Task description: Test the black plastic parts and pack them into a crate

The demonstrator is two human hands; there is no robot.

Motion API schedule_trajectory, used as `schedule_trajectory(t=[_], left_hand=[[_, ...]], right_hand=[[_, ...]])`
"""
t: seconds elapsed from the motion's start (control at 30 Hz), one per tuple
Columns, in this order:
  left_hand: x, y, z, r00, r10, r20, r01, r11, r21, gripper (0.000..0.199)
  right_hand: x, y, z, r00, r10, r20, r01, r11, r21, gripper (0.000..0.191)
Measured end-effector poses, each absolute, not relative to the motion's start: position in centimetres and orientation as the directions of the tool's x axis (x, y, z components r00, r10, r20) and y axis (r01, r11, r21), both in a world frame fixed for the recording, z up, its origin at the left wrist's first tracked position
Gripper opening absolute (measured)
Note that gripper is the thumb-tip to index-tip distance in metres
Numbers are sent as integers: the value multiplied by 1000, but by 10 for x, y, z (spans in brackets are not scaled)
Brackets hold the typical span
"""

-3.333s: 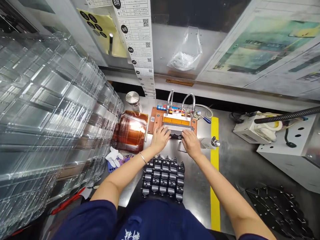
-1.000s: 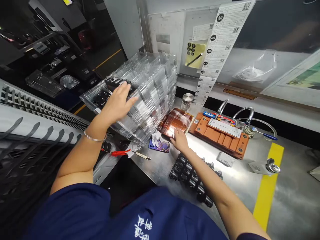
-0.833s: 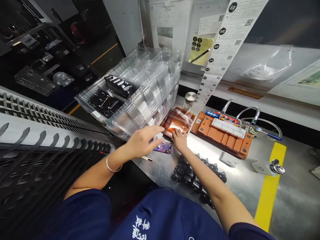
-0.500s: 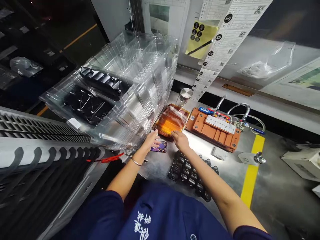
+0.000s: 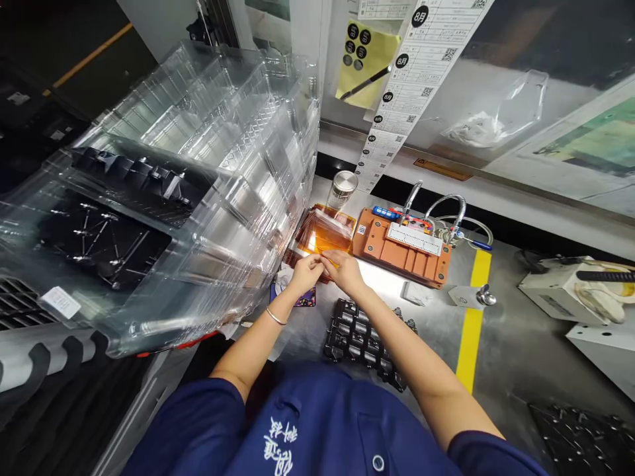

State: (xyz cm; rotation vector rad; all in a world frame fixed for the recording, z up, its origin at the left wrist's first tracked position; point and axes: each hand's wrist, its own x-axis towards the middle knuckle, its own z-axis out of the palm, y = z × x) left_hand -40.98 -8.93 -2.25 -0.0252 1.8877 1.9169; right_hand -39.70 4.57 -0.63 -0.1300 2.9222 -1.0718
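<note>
A stack of clear amber film sheets (image 5: 325, 238) lies on the metal bench, beside the tall clear trays. At its near edge my left hand (image 5: 306, 272) and my right hand (image 5: 346, 271) meet, fingertips together. The right fingers pinch the edge of an amber film sheet. My left fingers are closed too, but what sits in them is too small to make out. Below the left hand lies a purple patterned flat thing (image 5: 306, 299), partly covered, with crumpled white paper (image 5: 284, 277) on it. A black ribbed plastic part (image 5: 354, 334) lies nearer me, partly behind my right forearm.
Stacked clear blister trays (image 5: 268, 198) rise on the left, with black parts (image 5: 143, 175) in the top one. An orange fixture (image 5: 401, 248) with hoses stands right of the film, a lidded glass jar (image 5: 342, 188) behind it. Yellow tape (image 5: 471, 330) crosses the bench.
My hands were apart at the film's near edge; now they meet there. The left hand has moved off the purple thing toward the right hand. The whole view has shifted.
</note>
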Motion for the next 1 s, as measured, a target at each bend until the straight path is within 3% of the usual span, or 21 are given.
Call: schedule_trajectory(t=[0.1,0.17,0.27,0.43,0.63,0.83,0.93,1.0], left_hand=[[-412,-86,-21,-908,330,-259,-239,100,966,21],[-412,-88,-17,-908,381,-171,-82,238,968,23],[-412,-93,-11,-856,514,-64,200,442,874,22],[-414,-98,-8,-787,617,-18,323,436,840,26],[-411,-97,-6,-780,625,-35,289,409,865,22],[-407,-98,-5,-800,599,-30,236,361,902,22],[-408,-97,-10,-834,539,-116,54,289,956,20],[-412,-95,-16,-867,417,-272,-183,242,953,17]], right_hand=[[-396,50,2,-994,-107,-33,-63,781,-621,30],[-396,57,10,-986,-148,-80,-70,794,-603,29],[-400,69,25,-949,-256,-185,-106,809,-577,26],[-413,83,43,-875,-393,-282,-137,760,-635,24],[-416,80,49,-848,-364,-384,-26,754,-657,18],[-417,81,46,-846,-382,-371,26,667,-744,20],[-420,83,39,-877,-319,-359,120,579,-807,22],[-420,89,32,-895,-207,-396,262,474,-841,22]])
